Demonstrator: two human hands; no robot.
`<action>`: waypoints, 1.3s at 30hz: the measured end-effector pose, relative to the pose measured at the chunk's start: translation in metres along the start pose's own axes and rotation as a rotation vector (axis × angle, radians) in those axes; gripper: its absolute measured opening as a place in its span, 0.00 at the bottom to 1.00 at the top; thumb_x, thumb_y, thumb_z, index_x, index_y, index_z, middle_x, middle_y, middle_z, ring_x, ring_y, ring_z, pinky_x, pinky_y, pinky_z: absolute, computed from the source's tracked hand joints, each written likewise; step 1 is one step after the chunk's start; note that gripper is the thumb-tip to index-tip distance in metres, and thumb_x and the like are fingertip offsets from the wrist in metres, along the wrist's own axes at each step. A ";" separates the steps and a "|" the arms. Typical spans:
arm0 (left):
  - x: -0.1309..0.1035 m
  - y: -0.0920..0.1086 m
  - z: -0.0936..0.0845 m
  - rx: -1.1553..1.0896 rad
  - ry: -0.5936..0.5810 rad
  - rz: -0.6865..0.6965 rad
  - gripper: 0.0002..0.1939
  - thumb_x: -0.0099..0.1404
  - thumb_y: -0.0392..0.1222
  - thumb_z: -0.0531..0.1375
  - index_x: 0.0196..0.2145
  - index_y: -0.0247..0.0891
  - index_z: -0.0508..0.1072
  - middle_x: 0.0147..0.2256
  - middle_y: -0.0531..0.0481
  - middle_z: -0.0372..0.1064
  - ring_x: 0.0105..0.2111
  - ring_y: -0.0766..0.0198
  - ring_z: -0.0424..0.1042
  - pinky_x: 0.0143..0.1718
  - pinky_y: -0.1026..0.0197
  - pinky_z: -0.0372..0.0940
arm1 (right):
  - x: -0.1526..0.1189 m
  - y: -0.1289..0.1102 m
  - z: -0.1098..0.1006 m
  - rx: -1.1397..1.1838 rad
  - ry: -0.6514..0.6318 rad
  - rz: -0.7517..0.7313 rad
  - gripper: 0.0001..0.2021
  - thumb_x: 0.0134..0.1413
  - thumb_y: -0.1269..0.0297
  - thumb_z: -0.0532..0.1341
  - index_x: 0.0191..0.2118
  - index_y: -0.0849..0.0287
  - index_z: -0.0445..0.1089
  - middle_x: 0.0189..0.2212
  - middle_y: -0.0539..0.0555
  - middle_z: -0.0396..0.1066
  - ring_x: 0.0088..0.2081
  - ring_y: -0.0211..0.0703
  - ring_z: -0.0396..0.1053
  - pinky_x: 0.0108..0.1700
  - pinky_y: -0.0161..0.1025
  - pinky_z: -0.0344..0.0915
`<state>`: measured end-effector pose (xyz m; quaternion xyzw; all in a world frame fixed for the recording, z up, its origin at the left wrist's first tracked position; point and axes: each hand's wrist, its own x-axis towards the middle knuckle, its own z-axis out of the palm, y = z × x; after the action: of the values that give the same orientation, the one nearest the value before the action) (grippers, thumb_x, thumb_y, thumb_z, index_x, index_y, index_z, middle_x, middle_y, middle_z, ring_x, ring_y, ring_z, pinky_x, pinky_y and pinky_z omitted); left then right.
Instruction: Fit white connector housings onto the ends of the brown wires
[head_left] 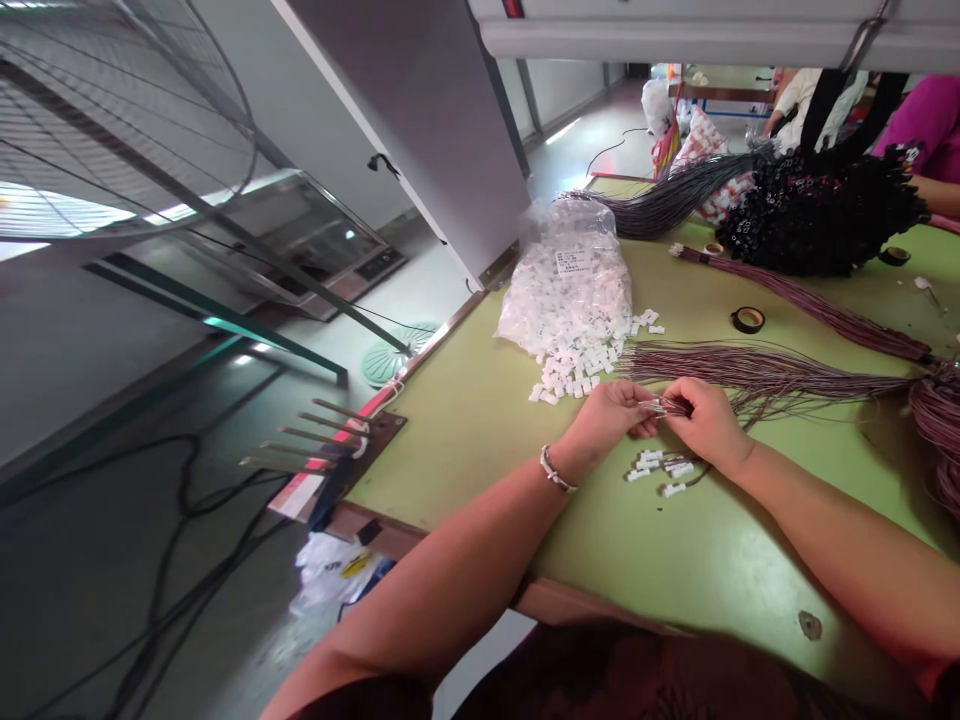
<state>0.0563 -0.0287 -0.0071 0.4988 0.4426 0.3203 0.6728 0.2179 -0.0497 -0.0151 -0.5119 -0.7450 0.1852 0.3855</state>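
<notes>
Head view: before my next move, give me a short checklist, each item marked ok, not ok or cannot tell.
1. Right hand gripping brown wires: ok.
2. Left hand at the pale tips of those wires: ok.
3. What the left hand pinches: cannot tell, too small and partly hidden.
4. Loose white connectors close by, beside the bag: ok.
5. Wired connectors lying apart from the loose pile: ok.
6. Wire bundle tidy: not ok, some strands stray over the table.
</notes>
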 end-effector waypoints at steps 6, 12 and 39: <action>0.000 -0.002 -0.002 0.007 -0.012 0.081 0.11 0.51 0.39 0.67 0.29 0.31 0.71 0.18 0.54 0.69 0.18 0.74 0.67 0.21 0.70 0.63 | 0.000 0.000 -0.003 0.104 0.037 0.062 0.03 0.40 0.72 0.57 0.23 0.58 0.62 0.20 0.47 0.64 0.23 0.35 0.59 0.26 0.33 0.56; -0.001 0.001 -0.008 -0.167 -0.055 0.039 0.12 0.53 0.44 0.65 0.30 0.32 0.70 0.24 0.50 0.72 0.22 0.71 0.70 0.25 0.67 0.64 | 0.002 -0.001 -0.003 0.089 0.057 0.061 0.03 0.38 0.72 0.56 0.23 0.58 0.62 0.20 0.47 0.64 0.23 0.35 0.59 0.27 0.33 0.56; 0.003 -0.008 -0.001 -0.106 0.141 0.191 0.08 0.45 0.37 0.68 0.24 0.33 0.73 0.25 0.51 0.73 0.27 0.68 0.71 0.36 0.61 0.67 | 0.001 -0.003 -0.002 0.221 0.058 0.235 0.01 0.37 0.69 0.56 0.21 0.57 0.62 0.16 0.45 0.60 0.19 0.33 0.54 0.22 0.32 0.53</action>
<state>0.0563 -0.0283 -0.0157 0.4786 0.4218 0.4402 0.6318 0.2175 -0.0500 -0.0109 -0.5553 -0.6434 0.2950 0.4366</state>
